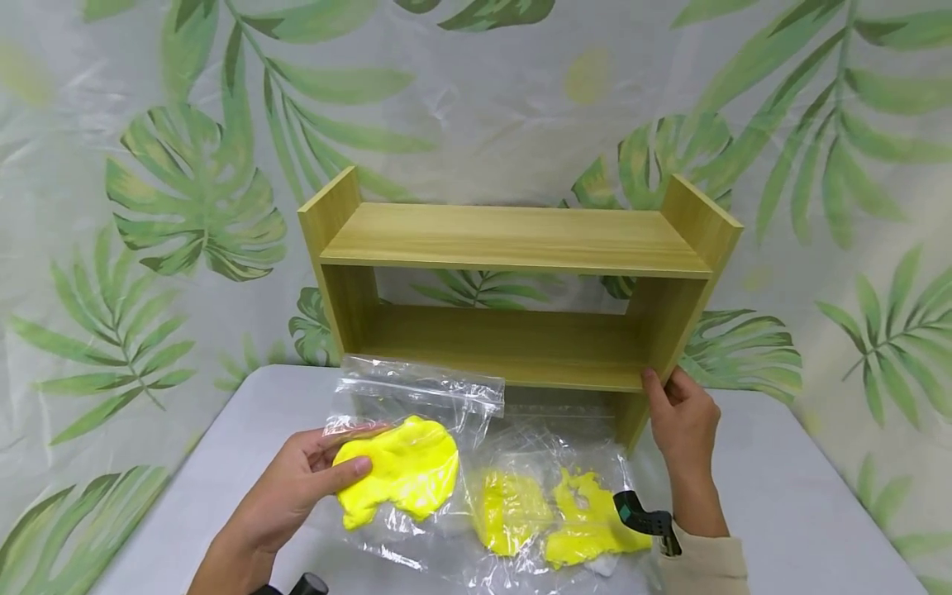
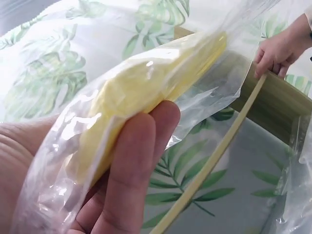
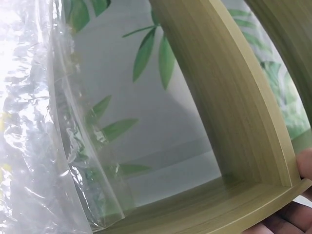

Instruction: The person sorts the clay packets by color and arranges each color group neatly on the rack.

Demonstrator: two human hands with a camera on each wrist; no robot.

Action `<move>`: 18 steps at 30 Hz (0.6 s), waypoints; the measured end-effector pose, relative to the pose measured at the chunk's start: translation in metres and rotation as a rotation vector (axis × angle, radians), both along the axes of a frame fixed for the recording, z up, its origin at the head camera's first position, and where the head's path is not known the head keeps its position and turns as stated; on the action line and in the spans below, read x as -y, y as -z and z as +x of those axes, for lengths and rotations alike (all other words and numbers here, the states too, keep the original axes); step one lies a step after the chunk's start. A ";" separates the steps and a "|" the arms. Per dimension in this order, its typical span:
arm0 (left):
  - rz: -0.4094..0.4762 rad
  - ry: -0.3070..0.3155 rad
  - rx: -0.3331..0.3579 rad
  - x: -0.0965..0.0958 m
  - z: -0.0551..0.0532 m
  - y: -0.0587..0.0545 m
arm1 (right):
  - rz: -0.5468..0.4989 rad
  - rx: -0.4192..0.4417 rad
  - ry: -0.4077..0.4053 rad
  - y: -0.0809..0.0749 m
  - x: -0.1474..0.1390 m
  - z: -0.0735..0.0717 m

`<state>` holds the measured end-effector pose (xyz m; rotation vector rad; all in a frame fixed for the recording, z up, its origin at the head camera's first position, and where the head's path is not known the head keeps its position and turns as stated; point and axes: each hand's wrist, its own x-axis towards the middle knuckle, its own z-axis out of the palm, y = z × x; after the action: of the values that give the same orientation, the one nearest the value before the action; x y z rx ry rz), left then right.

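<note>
In the head view my left hand (image 1: 293, 483) holds a clear zip bag (image 1: 424, 384) with a flattened, bright yellow lump of soft clay (image 1: 416, 467) inside. The thumb lies on the front and the fingers are behind; the left wrist view shows these fingertips (image 2: 131, 141) pressed against the bag. Over on the right, my right hand (image 1: 686, 421) grips the side panel of a small wooden shelf (image 1: 513, 240) near its lower board. Its thumb lies on the front edge, with the fingers round the outer face.
More clear plastic bags lie on the white table (image 1: 290, 405) before the shelf, holding a yellow slab (image 1: 513, 516) and a ragged yellow piece (image 1: 595, 529). A leaf-patterned cloth (image 1: 491, 124) hangs behind the shelf.
</note>
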<state>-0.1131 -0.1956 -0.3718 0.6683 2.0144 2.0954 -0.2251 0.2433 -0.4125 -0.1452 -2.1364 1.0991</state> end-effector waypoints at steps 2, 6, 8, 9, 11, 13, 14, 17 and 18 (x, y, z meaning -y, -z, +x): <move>0.015 0.005 -0.026 0.000 0.002 -0.004 | 0.001 0.001 -0.008 0.000 0.001 0.000; 0.001 -0.009 -0.076 -0.002 0.003 -0.015 | -0.007 -0.002 -0.012 0.000 0.002 0.000; -0.013 -0.019 -0.107 -0.002 0.003 -0.021 | -0.011 -0.007 -0.013 0.000 0.002 0.000; -0.019 -0.026 -0.119 -0.003 0.003 -0.025 | -0.013 -0.010 -0.013 0.000 0.001 0.000; -0.030 -0.039 -0.147 -0.003 0.002 -0.032 | -0.011 -0.017 -0.011 0.000 0.001 0.000; -0.039 -0.054 -0.167 -0.004 0.001 -0.039 | -0.010 -0.021 -0.009 0.000 0.000 0.000; -0.040 -0.058 -0.183 -0.004 0.001 -0.042 | -0.010 -0.023 -0.009 0.000 0.000 0.000; -0.039 -0.068 -0.224 -0.006 -0.001 -0.051 | 0.001 -0.019 -0.001 0.000 0.001 -0.001; -0.034 -0.068 -0.242 -0.007 -0.002 -0.053 | 0.003 -0.015 0.000 0.000 0.001 -0.001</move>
<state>-0.1149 -0.1888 -0.3184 0.8983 2.2212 2.1007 -0.2258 0.2424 -0.4127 -0.1351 -2.1248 1.0940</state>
